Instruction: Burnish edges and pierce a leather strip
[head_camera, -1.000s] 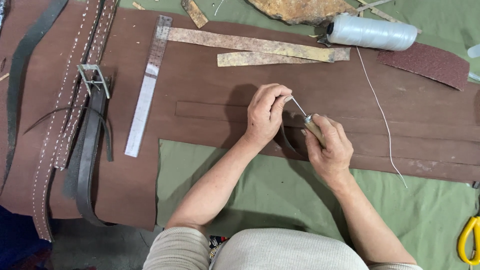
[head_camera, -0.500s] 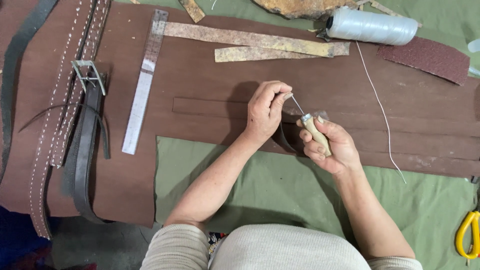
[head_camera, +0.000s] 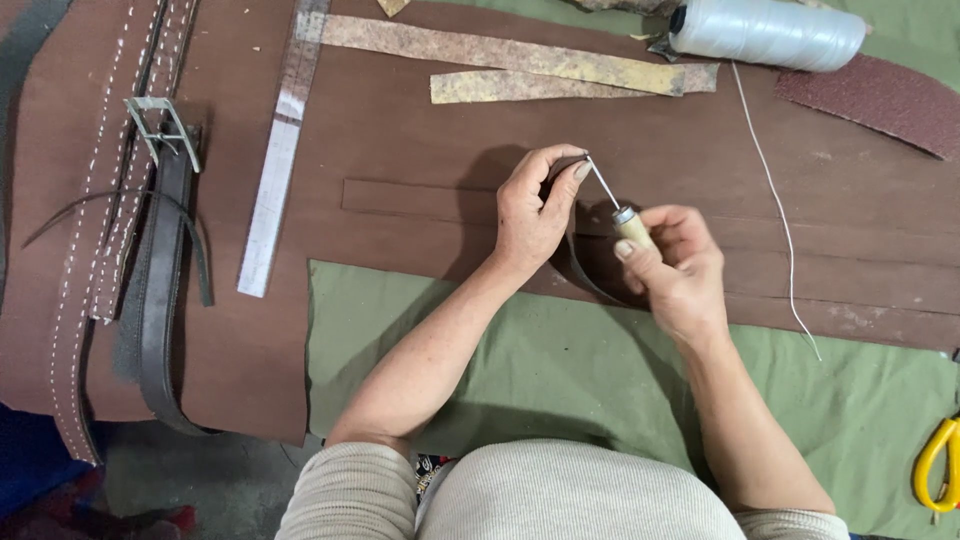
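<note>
My right hand (head_camera: 675, 265) grips an awl (head_camera: 625, 220) with a pale wooden handle; its thin metal point reaches up-left to the fingertips of my left hand (head_camera: 535, 205). My left hand pinches the end of a narrow dark leather strap (head_camera: 578, 268) that curves down between both hands. Both hands hover over a large brown leather sheet (head_camera: 420, 140) lying on a green cloth (head_camera: 560, 360).
A metal ruler (head_camera: 280, 160) lies left of the hands. Stitched brown straps and a dark belt with a buckle (head_camera: 160, 130) lie at far left. A white thread spool (head_camera: 765, 33) with loose thread, two mottled strips (head_camera: 520, 55), yellow scissors (head_camera: 935, 465) at right edge.
The hands stay together at the strap; the awl has tilted slightly and the right hand has shifted a little. The view has drifted upward somewhat.
</note>
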